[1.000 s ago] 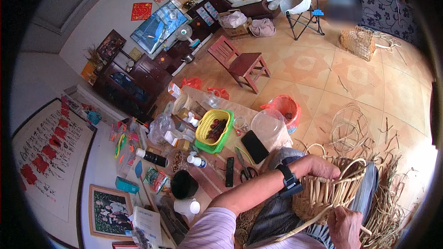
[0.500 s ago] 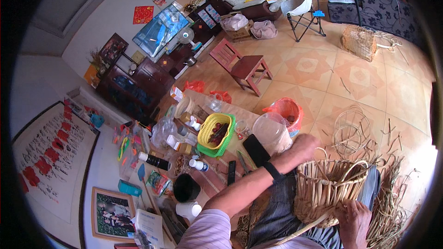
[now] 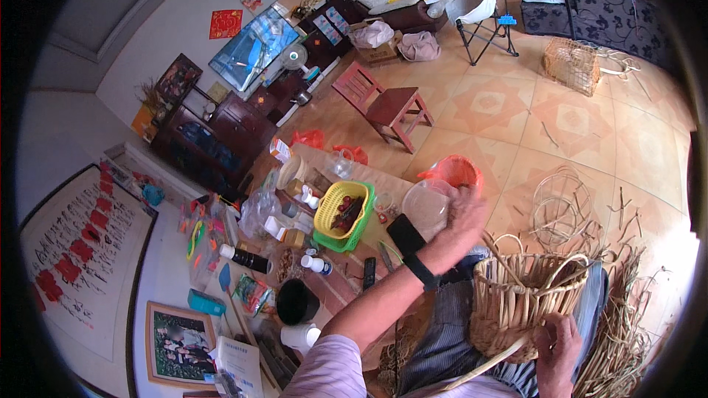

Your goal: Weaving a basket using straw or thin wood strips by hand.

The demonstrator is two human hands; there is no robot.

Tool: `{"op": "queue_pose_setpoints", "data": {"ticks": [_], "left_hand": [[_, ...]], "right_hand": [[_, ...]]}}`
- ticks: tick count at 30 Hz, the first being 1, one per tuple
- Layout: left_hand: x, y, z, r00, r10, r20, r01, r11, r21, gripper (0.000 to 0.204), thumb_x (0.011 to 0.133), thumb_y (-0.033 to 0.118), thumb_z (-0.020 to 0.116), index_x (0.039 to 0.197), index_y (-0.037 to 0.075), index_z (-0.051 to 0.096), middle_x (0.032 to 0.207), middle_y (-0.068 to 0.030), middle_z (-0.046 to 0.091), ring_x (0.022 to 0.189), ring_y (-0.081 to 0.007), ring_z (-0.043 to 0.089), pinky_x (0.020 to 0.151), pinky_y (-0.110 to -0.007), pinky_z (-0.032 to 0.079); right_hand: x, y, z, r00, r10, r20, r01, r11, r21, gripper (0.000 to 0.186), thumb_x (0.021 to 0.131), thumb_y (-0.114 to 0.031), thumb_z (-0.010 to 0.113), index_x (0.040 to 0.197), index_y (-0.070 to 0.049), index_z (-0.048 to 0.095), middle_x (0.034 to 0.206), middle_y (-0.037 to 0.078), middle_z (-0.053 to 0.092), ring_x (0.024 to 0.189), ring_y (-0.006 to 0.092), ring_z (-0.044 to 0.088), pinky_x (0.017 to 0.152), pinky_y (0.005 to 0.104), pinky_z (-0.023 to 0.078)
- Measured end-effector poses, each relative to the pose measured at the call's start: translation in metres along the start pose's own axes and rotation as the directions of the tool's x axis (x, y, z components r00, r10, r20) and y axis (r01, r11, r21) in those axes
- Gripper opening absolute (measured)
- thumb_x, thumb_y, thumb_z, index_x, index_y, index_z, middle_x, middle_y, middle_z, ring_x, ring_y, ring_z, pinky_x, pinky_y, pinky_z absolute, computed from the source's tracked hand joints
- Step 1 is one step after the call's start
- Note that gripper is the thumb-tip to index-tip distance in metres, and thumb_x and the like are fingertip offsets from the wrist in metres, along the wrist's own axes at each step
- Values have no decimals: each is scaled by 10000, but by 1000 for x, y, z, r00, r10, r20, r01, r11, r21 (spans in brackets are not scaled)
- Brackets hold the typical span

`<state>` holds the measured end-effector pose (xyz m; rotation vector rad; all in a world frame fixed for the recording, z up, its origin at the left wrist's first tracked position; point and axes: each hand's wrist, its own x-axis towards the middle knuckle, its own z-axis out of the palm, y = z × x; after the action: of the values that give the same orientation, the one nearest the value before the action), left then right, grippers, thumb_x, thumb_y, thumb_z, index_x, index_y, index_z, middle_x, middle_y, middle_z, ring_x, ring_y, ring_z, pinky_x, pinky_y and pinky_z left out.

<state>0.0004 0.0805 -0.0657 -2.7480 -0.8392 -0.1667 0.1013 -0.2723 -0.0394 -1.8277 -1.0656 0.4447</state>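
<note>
A woven basket (image 3: pixel 494 309) of pale brown plant strands sits upright on my lap, with looped strands rising from its rim. My right hand (image 3: pixel 558 343) is closed on the basket's lower right wall, where a pale flat strip (image 3: pixel 490 363) meets the fingers. My left hand (image 3: pixel 463 220), wearing a dark wristband, is raised left of the basket over the clear plastic tub (image 3: pixel 425 206). Motion smears its fingers. A thin strand (image 3: pixel 504 262) slants from near that hand down into the basket; whether the hand holds it, I cannot tell.
The table at left holds a yellow basket (image 3: pixel 338 199) in a green one, a phone (image 3: pixel 405 234), a black cup (image 3: pixel 296 302) and bottles. A red-lined bin (image 3: pixel 455 169) stands beyond. Loose strands (image 3: pixel 616 324) lie on the floor at right, near a coil (image 3: pixel 562 210). A red chair (image 3: pixel 391 107) stands farther off.
My left hand has moved up and left, away from the basket rim. The slanting strand now leans toward it. My right hand stays at the basket wall, slightly shifted.
</note>
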Motion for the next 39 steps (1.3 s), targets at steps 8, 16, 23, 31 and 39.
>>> {"op": "queue_pose_setpoints", "data": {"ticks": [8,16,23,31,39], "left_hand": [[8,92,-41,417,867,274,-109,347,-932,257,881,155,592,1039,-10,710,905,-111,749,833,-231,666,771,-431,531],[-3,115,-36,420,698,580,672,191,-716,173,964,131,613,1051,24,719,882,-7,705,748,-110,638,660,-295,540],[9,134,-21,381,773,507,491,296,-820,181,948,147,684,1086,31,690,918,0,695,812,-94,632,738,-282,533],[4,133,-45,435,602,669,630,327,-704,338,1079,276,512,1230,15,664,1069,-19,701,985,-106,622,885,-281,511],[-5,110,-34,435,816,380,489,140,-861,459,1031,340,621,1367,27,606,1250,-36,679,1149,-129,614,1019,-285,485]], "right_hand": [[4,-5,0,993,-114,-22,110,985,-134,219,754,-25,772,947,-47,671,804,126,635,669,346,647,608,446,512],[5,35,-31,983,163,-81,-137,956,259,146,918,39,686,1060,21,657,877,108,616,697,200,636,634,298,484],[-1,41,-29,988,151,-3,-144,949,281,145,926,-2,707,1067,-9,670,916,102,611,723,206,636,649,303,508],[7,32,-23,999,38,-21,-31,968,250,194,875,-45,776,1011,-39,638,898,112,604,742,279,645,644,372,526],[15,34,-17,1000,-11,-24,16,978,210,246,847,-6,762,995,-41,569,880,121,587,728,310,633,642,376,523]]}}
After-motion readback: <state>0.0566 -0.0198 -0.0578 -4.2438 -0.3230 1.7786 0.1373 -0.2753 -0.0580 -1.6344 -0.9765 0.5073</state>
